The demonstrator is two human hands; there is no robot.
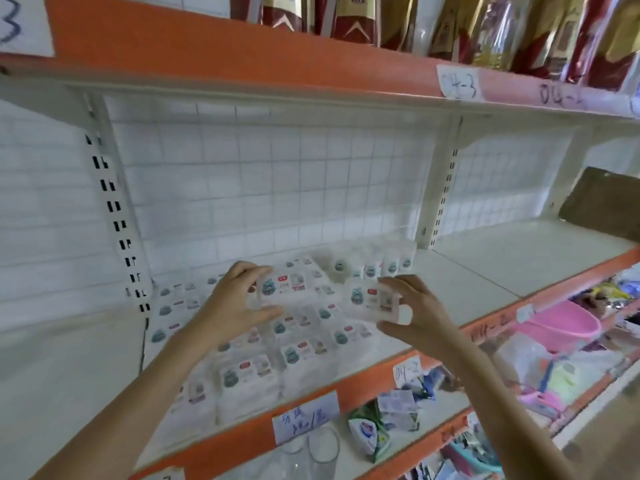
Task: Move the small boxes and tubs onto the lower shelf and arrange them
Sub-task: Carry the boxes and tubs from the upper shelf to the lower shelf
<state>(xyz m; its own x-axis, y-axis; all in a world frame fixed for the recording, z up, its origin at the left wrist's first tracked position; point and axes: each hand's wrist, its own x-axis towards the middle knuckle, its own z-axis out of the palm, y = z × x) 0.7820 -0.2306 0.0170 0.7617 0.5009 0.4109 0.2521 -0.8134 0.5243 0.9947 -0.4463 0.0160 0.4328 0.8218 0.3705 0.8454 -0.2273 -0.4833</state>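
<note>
Nearest the camera, at six to seven o'clock, the orange front edge of the shelf [214, 441] carries a handwritten price label [304, 415], and just behind it lie flat rows of small white boxes [249, 370] with teal and red printing, packed side by side and filling the left part of the shelf out to nine o'clock. Over these rows, near the centre, the left hand [235, 306] is curled round one small box [287, 285], fingers over its far edge and thumb under its near edge, lifting it clear of the layer below. At about three o'clock from it the right hand [415, 310] pinches a second box [372, 303] by its right end, fingers on top and thumb beneath, the box tilted and held above the shelf's bare white surface. Motion blur softens both boxes, so the exact contact of the fingertips is uncertain. Judging by their size and thin card, the boxes should be light and fairly stiff but easy to dent; a hold across the short ends or long edges, as now, looks safer than squeezing the broad printed faces, and the glossy print may be a little slippery. Farther back, at twelve to one o'clock, upright white tubs [372, 265] stand in a row against the wire-grid back panel [277, 174]. Beyond, at two o'clock, a brown cardboard piece [602, 206] leans on the shelf.
</note>
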